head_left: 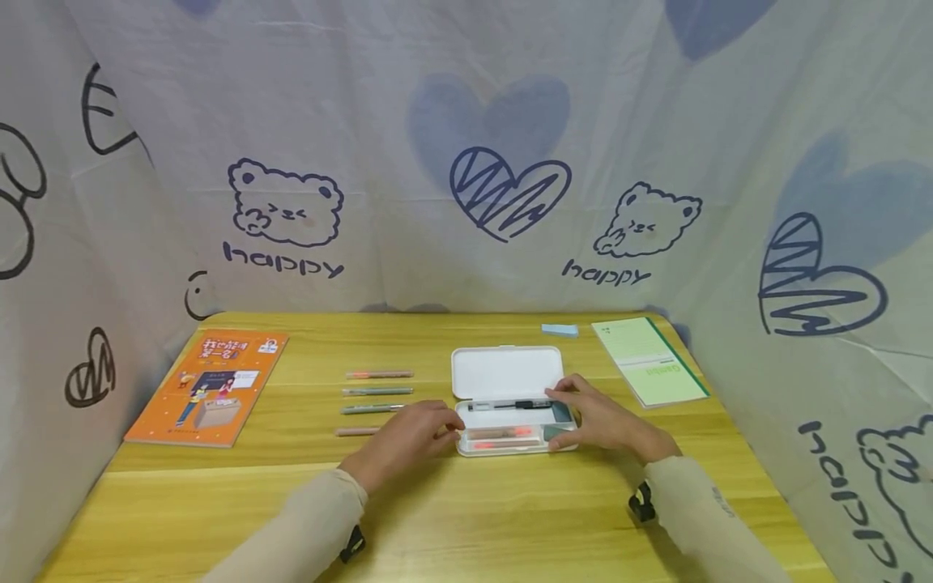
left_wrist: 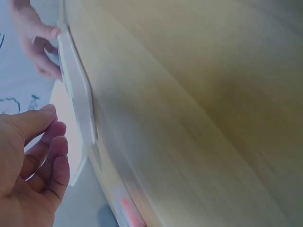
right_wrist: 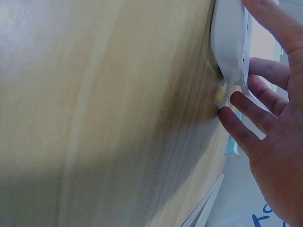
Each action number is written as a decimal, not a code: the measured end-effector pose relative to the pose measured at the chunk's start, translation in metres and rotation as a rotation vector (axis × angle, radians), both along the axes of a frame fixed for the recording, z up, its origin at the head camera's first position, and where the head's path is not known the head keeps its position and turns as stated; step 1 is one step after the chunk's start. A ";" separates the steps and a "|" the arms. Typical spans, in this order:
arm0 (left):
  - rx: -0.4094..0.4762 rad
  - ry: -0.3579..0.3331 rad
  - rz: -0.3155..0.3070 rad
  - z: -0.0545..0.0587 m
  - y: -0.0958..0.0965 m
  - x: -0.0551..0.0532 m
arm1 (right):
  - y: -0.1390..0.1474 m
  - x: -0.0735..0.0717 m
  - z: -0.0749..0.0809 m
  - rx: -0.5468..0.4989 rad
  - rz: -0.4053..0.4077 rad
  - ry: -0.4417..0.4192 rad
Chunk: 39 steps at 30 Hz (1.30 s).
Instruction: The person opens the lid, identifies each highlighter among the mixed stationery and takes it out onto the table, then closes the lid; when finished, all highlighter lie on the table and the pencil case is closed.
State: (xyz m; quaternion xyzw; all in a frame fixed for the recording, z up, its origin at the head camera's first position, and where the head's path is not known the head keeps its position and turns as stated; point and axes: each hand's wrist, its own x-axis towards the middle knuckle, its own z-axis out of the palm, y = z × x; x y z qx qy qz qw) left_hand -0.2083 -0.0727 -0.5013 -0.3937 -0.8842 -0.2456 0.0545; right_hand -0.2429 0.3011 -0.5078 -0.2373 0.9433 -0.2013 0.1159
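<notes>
A white pencil case (head_left: 506, 374) lies on the table with its lid tipped back. A black-and-clear pen (head_left: 509, 405) is in its rear part. Two pens with reddish parts (head_left: 503, 433) lie along its front part. My right hand (head_left: 601, 417) spans the case's right end, thumb at the front edge and index finger at the back, holding it. In the right wrist view the other fingers spread beside the case. My left hand (head_left: 408, 437) is at the left end, its fingers loosely bent with nothing visible between them; whether they touch the case I cannot tell.
Several pens (head_left: 377, 392) lie in a column left of the case. An orange book (head_left: 211, 389) is at the far left, a green-and-white notebook (head_left: 650, 362) at the right. A small light-blue piece (head_left: 560, 330) lies behind the case. Printed curtains surround the table.
</notes>
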 end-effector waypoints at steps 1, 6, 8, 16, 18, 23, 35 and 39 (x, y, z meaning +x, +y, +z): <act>-0.010 -0.004 -0.015 0.000 0.005 -0.001 | 0.000 0.000 0.000 0.000 -0.002 -0.001; -0.083 -0.036 -0.037 -0.001 0.021 -0.002 | 0.001 -0.002 -0.001 -0.001 0.003 0.003; -0.110 -0.042 -0.040 0.000 0.025 -0.002 | 0.001 -0.002 -0.001 -0.004 0.001 -0.001; -0.140 -0.104 -0.039 0.003 0.030 -0.008 | 0.002 0.001 -0.001 -0.007 -0.001 -0.001; -0.144 -0.120 -0.050 0.003 0.032 -0.011 | 0.003 0.001 0.000 -0.012 -0.004 -0.007; -0.216 -0.127 -0.076 0.009 0.039 -0.017 | 0.003 0.001 -0.001 -0.015 -0.002 -0.005; -0.422 -0.081 -0.027 0.027 0.054 -0.013 | 0.001 0.001 -0.001 -0.029 -0.001 -0.013; -0.356 -0.162 -0.013 0.026 0.054 -0.012 | 0.002 0.001 -0.001 -0.020 -0.012 -0.013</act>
